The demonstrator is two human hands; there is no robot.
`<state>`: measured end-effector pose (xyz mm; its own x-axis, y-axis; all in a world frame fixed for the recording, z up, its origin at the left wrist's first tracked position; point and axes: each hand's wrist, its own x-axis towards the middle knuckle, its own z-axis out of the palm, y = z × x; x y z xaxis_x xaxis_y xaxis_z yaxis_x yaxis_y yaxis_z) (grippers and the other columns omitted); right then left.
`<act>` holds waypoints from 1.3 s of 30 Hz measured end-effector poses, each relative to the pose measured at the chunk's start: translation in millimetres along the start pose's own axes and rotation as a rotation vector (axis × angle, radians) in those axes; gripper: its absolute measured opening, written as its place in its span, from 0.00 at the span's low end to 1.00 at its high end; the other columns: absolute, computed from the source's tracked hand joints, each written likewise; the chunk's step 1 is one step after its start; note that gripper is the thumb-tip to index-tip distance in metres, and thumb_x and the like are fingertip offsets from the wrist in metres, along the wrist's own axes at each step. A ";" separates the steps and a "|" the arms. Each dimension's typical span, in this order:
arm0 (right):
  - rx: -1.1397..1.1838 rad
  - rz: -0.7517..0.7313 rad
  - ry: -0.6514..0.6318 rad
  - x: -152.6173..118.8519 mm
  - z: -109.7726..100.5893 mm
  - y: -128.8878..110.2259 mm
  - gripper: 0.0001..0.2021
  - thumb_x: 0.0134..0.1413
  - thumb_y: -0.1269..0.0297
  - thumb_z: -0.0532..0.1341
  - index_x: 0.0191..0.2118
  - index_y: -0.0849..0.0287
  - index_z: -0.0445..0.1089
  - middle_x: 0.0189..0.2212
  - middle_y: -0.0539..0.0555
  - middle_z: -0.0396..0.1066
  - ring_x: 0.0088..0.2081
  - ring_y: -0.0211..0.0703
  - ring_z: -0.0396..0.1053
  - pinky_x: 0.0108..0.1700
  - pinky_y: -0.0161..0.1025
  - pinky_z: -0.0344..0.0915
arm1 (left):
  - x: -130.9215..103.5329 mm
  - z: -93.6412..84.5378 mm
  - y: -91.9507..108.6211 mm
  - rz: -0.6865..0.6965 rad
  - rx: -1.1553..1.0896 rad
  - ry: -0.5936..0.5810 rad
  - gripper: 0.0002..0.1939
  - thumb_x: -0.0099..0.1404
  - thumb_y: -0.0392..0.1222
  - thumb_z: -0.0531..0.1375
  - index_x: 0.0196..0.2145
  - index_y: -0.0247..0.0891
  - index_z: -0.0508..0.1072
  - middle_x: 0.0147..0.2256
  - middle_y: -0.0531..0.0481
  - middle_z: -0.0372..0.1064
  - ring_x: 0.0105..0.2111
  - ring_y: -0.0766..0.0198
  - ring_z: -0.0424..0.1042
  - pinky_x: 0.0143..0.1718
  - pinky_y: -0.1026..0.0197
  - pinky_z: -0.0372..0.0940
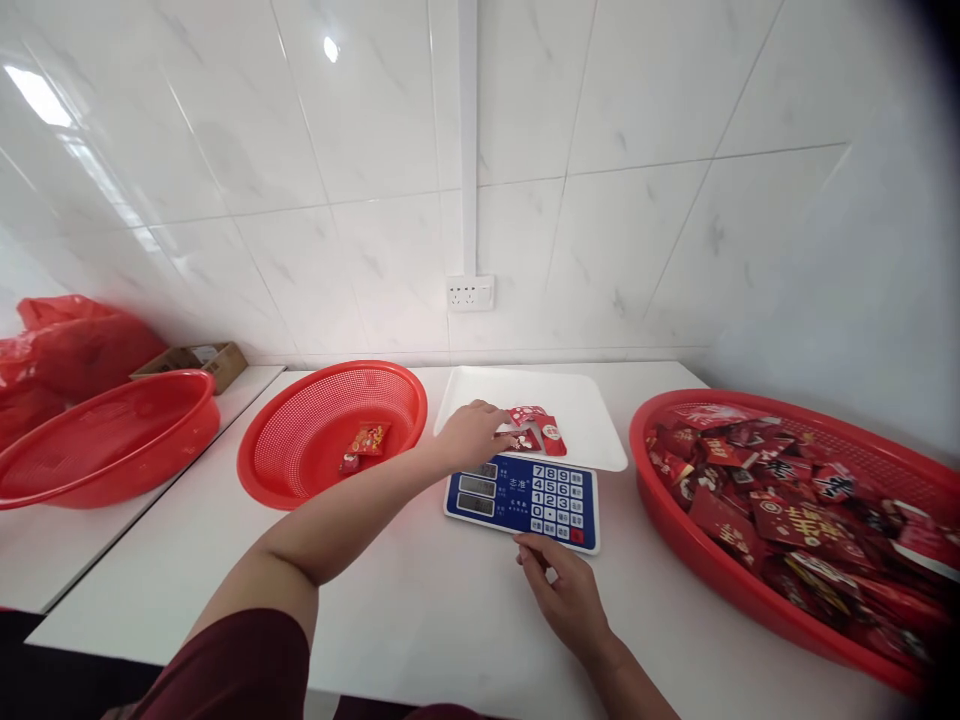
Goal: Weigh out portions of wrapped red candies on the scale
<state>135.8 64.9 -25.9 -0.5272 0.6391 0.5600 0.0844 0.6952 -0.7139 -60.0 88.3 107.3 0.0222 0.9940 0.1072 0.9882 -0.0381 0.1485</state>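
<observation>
My left hand (472, 436) reaches over the white tray (581, 410) of a digital scale. Its fingers and thumb are apart, at a dark red snack packet (523, 440) on the tray; the thumb touches this packet. Two more packets lie close by: a red-and-white packet (527, 413) and a bright red packet (553, 436). My right hand (561, 592) is at the front edge of the scale's blue keypad panel (517, 498), its fingers curled closed, with nothing visible in them. The digits on the scale's displays are too faint to read.
Left of the scale, a red perforated basket (262, 445) holds an orange packet (370, 438) and a small red packet (349, 463). A larger red basket (675, 535), full of packets, stands right. Another red basket (112, 480), red bags (90, 350) and a box (229, 366) are far left.
</observation>
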 end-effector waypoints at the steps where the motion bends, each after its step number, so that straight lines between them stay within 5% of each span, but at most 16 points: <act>1: -0.007 0.008 0.010 0.1 0.1 0.2 0.09 0.56 0.66 0.54 0.36 0.57 0.71 0.24 0.52 0.73 0.23 0.38 0.70 0.25 0.32 0.69 | 6.2 4.7 6.3 0.018 -0.014 -0.012 0.14 0.65 0.47 0.52 0.43 0.39 0.69 0.44 0.45 0.70 0.49 0.55 0.65 0.48 0.56 0.61; 5: -0.005 0.020 0.005 -0.6 1.1 1.3 0.09 0.56 0.67 0.54 0.37 0.58 0.71 0.25 0.52 0.74 0.23 0.38 0.70 0.25 0.32 0.68 | 20.3 14.5 18.5 0.040 -0.067 -0.042 0.09 0.62 0.44 0.54 0.37 0.38 0.69 0.37 0.44 0.70 0.41 0.52 0.68 0.41 0.54 0.64; 10: 0.013 0.024 -0.025 -1.8 2.3 2.1 0.09 0.57 0.68 0.53 0.37 0.58 0.71 0.25 0.52 0.74 0.23 0.37 0.70 0.24 0.32 0.68 | 20.7 13.6 17.4 0.021 -0.167 -0.035 0.10 0.61 0.37 0.54 0.42 0.38 0.65 0.42 0.46 0.64 0.35 0.61 0.70 0.35 0.60 0.66; 14: 0.020 0.015 -0.043 -2.6 2.4 2.1 0.09 0.57 0.68 0.53 0.39 0.58 0.71 0.27 0.53 0.74 0.24 0.37 0.70 0.24 0.32 0.67 | 29.9 8.9 20.5 0.050 -0.220 -0.010 0.19 0.64 0.36 0.50 0.53 0.40 0.57 0.53 0.44 0.56 0.46 0.64 0.67 0.46 0.64 0.63; 19: 0.009 0.053 -0.040 -2.1 1.7 1.6 0.09 0.57 0.67 0.53 0.38 0.58 0.71 0.26 0.53 0.74 0.24 0.38 0.70 0.22 0.31 0.66 | 55.4 13.7 25.3 0.127 -0.178 -0.126 0.28 0.60 0.51 0.57 0.56 0.42 0.60 0.60 0.42 0.50 0.60 0.47 0.49 0.56 0.49 0.52; 26: 0.018 0.123 -0.038 -0.9 2.4 3.4 0.09 0.57 0.66 0.53 0.37 0.58 0.71 0.26 0.53 0.74 0.24 0.38 0.70 0.23 0.32 0.66 | 71.1 29.6 22.8 0.216 -0.092 -0.202 0.21 0.62 0.50 0.55 0.52 0.43 0.65 0.53 0.45 0.62 0.56 0.53 0.56 0.56 0.48 0.51; 32: 0.006 0.131 -0.050 -1.1 4.2 5.9 0.10 0.57 0.65 0.53 0.37 0.58 0.71 0.26 0.53 0.74 0.24 0.38 0.70 0.23 0.32 0.66 | 68.2 31.2 15.6 0.173 -0.067 -0.150 0.15 0.65 0.41 0.52 0.49 0.44 0.66 0.53 0.46 0.59 0.53 0.54 0.58 0.50 0.52 0.58; 39: 0.008 0.164 -0.066 -2.1 3.2 5.2 0.10 0.57 0.64 0.53 0.38 0.58 0.71 0.27 0.53 0.74 0.25 0.39 0.70 0.23 0.32 0.66 | 72.7 27.7 13.3 0.117 -0.069 -0.161 0.28 0.62 0.34 0.52 0.60 0.41 0.55 0.57 0.43 0.56 0.55 0.53 0.57 0.53 0.55 0.57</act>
<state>134.6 66.2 -32.1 -0.5615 0.7207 0.4067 0.1673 0.5802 -0.7971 -41.0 162.9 89.8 0.1654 0.9858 -0.0300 0.9649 -0.1555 0.2117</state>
